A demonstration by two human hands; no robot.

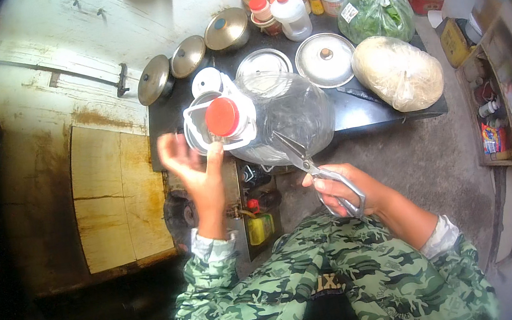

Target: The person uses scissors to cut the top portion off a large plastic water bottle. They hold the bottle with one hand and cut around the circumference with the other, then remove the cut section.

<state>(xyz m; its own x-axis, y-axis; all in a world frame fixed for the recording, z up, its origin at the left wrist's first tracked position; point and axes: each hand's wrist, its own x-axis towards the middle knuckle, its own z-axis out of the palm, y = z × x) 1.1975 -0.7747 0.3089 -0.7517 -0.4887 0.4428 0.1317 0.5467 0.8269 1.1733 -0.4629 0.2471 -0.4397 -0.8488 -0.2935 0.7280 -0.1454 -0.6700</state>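
Observation:
A large clear plastic jug [298, 110] lies on its side at the front of the black counter, its red screw cap [222, 117] and white carrying handle [193, 132] pointing left. My left hand [200, 173] is just below the cap, fingers spread and slightly blurred; whether the thumb touches the handle I cannot tell. In my right hand [346, 189] are metal scissors [307, 165], gripped by the handles, with the blades slightly apart and pointing up-left against or just in front of the jug's lower side.
Lidded pots [225, 29], loose metal lids [326, 59], jars and a white jug [292, 17] stand behind. A bag of greens [375, 10] and a pale filled bag [398, 73] sit on the right. A wooden shelf [505, 100] is far right; a yellow container [260, 228] is below the counter.

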